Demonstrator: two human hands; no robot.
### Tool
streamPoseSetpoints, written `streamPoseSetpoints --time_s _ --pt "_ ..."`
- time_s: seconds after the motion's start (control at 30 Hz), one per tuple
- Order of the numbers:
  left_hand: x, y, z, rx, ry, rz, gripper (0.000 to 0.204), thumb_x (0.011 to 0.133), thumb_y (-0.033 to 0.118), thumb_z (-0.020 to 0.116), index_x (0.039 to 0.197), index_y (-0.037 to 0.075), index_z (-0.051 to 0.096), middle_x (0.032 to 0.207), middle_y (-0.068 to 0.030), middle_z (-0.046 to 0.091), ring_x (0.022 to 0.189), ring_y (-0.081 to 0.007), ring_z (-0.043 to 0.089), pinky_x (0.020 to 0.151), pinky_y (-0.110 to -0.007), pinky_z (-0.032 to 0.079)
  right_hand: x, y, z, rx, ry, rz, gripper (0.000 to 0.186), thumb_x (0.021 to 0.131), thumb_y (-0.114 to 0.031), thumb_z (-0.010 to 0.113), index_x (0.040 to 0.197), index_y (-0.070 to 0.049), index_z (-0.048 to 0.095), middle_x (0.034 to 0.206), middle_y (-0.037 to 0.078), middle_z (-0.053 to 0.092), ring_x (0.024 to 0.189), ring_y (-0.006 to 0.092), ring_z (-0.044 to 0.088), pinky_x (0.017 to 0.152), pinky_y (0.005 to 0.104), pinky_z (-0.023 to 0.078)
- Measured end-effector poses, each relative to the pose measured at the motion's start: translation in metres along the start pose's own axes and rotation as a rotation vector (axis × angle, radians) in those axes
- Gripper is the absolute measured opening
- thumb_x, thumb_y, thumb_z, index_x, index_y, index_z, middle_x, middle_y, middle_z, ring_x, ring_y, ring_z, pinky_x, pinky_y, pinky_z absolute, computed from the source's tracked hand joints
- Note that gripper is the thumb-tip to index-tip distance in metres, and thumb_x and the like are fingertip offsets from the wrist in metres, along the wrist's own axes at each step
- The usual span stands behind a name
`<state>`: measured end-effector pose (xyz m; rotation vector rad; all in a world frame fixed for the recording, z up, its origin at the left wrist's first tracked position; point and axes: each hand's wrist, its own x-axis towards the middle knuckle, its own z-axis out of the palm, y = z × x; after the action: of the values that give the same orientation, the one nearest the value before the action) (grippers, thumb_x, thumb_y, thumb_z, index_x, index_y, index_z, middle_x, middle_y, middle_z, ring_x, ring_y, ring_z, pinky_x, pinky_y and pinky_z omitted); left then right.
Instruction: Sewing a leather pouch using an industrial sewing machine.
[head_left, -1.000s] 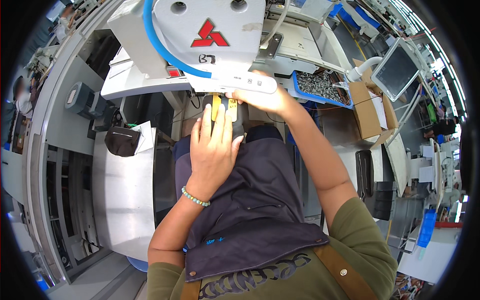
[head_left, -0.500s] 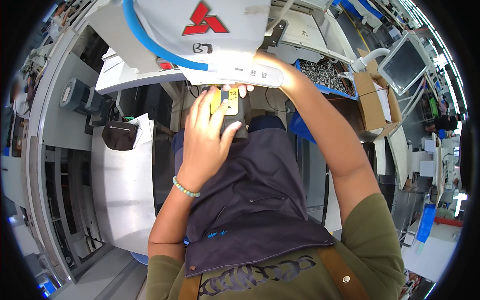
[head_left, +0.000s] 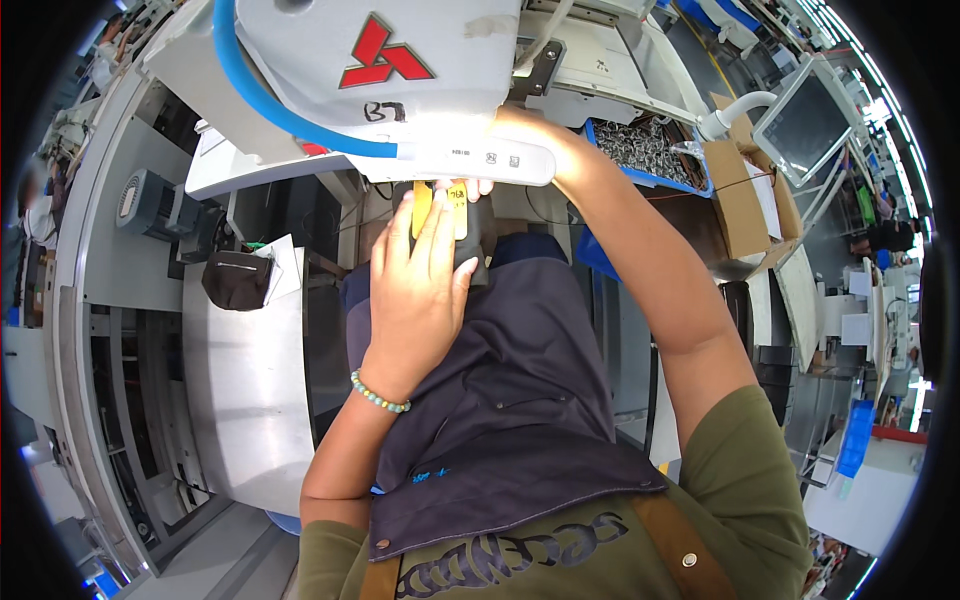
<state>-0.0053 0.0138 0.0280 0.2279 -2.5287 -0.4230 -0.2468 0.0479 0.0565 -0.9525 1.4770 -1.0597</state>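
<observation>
My left hand [head_left: 415,290] lies over a yellow plate [head_left: 459,215] with dark handwriting on it, fingers stretched forward and close together. The plate rests on a dark, block-like piece [head_left: 478,258] above my lap; I cannot tell whether that piece belongs to the machine. My left thumb lies along the near end of the dark piece. My right hand [head_left: 482,187] reaches in from the far side, under the white machine head [head_left: 440,110]. Only its fingertips show beside the plate; the white lamp bar [head_left: 500,158] hides the rest, so its grip is hidden.
A blue hose [head_left: 240,90] curves across the machine head. At the right stand a blue tray [head_left: 640,155] of small metal parts, a cardboard box [head_left: 735,200] and a screen on an arm [head_left: 808,125]. On the left metal table [head_left: 245,380] lies a black pouch [head_left: 236,280].
My left hand has straightened its fingers and drawn its thumb nearer to them, covering more of the yellow plate. The view has shifted slightly. The right arm is nearly where it was.
</observation>
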Motion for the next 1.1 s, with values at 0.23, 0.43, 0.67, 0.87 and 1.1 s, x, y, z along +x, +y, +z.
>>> streamPoseSetpoints --time_s 0.23,0.43,0.67,0.87,1.1 --pt "0.006 0.000 0.009 -0.004 0.076 0.007 0.047 0.083 0.007 0.071 0.125 -0.008 0.057 0.130 -0.0219 0.060 0.118 -0.0390 0.055 0.101 -0.045 0.046 -0.011 -0.004 0.008 -0.074 0.159 0.000 0.022 0.093 -0.012 0.058 0.092 0.007 0.070 0.081 0.015 0.072 0.056 0.0148 0.066 0.049 0.0282 0.051" --pt "0.008 0.002 0.008 -0.007 0.072 0.005 0.046 0.084 0.009 0.072 0.124 -0.008 0.058 0.127 -0.0215 0.061 0.117 -0.0378 0.055 0.100 -0.044 0.047 -0.011 0.005 0.002 -0.644 0.057 -0.681 0.019 0.086 -0.019 0.067 0.095 -0.002 0.067 0.079 0.013 0.068 0.062 0.0199 0.058 0.058 0.0348 0.050" --pt "0.006 0.000 0.006 -0.019 0.079 0.003 0.048 0.084 0.011 0.072 0.126 -0.009 0.057 0.127 -0.0211 0.061 0.116 -0.0375 0.055 0.101 -0.044 0.046 -0.015 0.012 0.016 -0.862 0.135 -0.582 0.023 0.081 -0.015 0.066 0.102 -0.004 0.066 0.083 0.015 0.068 0.071 0.0308 0.064 0.067 0.0364 0.053" --pt "0.003 -0.002 0.007 -0.015 0.083 0.005 0.052 0.085 0.012 0.071 0.130 -0.009 0.056 0.129 -0.0202 0.061 0.118 -0.0373 0.053 0.101 -0.044 0.046 -0.037 0.027 0.052 -0.729 0.567 -0.577 0.033 0.082 -0.011 0.065 0.114 -0.005 0.063 0.087 0.013 0.069 0.081 0.0326 0.070 0.072 0.0366 0.055" --pt "0.005 0.000 0.006 0.009 0.066 0.011 0.052 0.087 0.013 0.070 0.132 -0.008 0.055 0.132 -0.0192 0.060 0.118 -0.0369 0.053 0.101 -0.043 0.045 -0.030 0.026 0.035 -0.599 0.377 -0.542 0.024 0.083 -0.012 0.065 0.106 -0.005 0.065 0.089 0.012 0.070 0.085 0.0332 0.069 0.078 0.0372 0.055"
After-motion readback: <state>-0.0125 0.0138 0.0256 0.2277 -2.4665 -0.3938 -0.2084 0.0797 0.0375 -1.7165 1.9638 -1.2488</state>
